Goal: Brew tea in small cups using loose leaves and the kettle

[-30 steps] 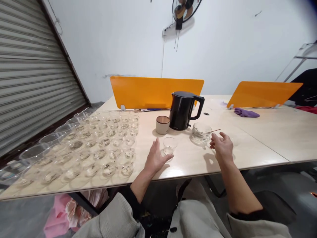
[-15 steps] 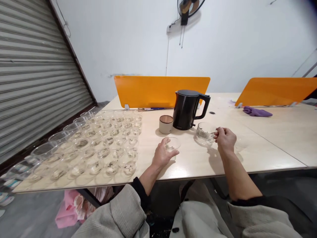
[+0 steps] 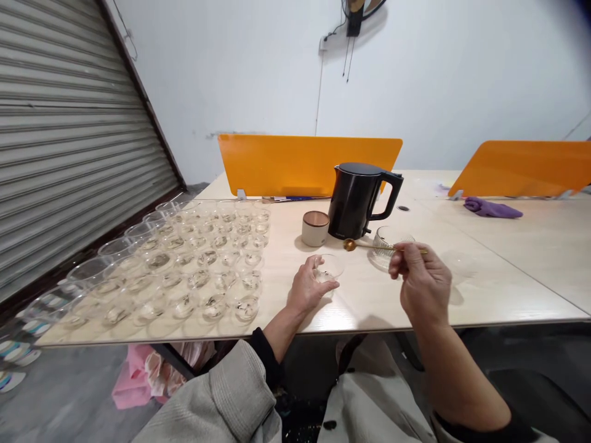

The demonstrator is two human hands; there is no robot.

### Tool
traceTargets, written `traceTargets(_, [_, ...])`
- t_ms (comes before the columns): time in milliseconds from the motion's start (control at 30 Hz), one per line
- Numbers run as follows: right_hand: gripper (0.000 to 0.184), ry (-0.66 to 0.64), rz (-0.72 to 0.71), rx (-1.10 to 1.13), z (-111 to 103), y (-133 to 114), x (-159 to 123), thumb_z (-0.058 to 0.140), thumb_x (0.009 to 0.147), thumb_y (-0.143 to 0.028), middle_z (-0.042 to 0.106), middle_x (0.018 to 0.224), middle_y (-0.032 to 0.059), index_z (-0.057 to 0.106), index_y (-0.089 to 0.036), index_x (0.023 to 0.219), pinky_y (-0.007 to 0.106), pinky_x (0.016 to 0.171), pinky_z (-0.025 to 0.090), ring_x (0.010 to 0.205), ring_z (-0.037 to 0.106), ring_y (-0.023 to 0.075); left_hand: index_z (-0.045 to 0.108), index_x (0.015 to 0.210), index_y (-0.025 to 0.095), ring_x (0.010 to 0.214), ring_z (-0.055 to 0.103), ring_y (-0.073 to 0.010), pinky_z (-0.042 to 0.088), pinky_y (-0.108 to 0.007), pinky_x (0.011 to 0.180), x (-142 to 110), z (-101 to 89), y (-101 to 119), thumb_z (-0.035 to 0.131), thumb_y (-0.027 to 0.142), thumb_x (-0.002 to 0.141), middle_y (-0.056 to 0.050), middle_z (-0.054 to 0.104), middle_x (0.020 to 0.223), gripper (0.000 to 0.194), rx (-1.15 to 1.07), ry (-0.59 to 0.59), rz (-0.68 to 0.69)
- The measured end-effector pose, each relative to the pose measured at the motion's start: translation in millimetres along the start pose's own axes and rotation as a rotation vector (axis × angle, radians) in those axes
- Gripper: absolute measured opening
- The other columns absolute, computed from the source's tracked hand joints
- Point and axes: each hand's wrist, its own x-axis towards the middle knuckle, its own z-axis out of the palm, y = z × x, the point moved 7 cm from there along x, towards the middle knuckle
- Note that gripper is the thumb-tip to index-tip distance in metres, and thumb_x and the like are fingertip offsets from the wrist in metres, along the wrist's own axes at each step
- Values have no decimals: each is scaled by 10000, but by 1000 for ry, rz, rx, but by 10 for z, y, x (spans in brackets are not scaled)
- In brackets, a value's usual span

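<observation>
My left hand [image 3: 310,284] is curled around a small clear glass cup [image 3: 333,266] on the table, with a few dark bits at its bottom. Between the fingertips of my right hand [image 3: 422,280] is a gold spoon [image 3: 349,245], held level above the table with its bowl pointing left. Behind the spoon stands a ribbed clear glass bowl [image 3: 382,239], partly hidden by my right hand and the spoon. Nearby, a cream canister [image 3: 315,231] with a brown top sits beside a black electric kettle [image 3: 353,203].
Rows of clear cups [image 3: 215,306] holding dark bits cover the left of the table [image 3: 286,307]. Orange dividers [image 3: 277,163] stand at the back. A purple cloth [image 3: 493,208] lies at the right. Pink bags [image 3: 133,378] rest on the floor below.
My right hand has lifted the spoon up out of the ribbed glass bowl and towards me, its bowl end now in view. My left hand still holds the cup.
</observation>
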Motion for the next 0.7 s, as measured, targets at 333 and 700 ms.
traceTargets(333, [296,-621,-183,-669,745,134,-338,490,1021,-403,598,648,-9,634,-228,830,276,594,384,573,534,141,592,1282,262,1213,632,-273,485,-428,1063,-76,-31,223,908,282,706,-59,675,1297,657,155,0,105])
traceTargets(700, [334,-621,-183,-733,861,142,-308,461,1035,-405,604,650,-8,579,-230,775,283,620,335,599,536,152,594,1286,256,1162,660,-260,500,-397,1024,-111,-16,261,921,372,720,-56,695,1276,664,155,-26,112])
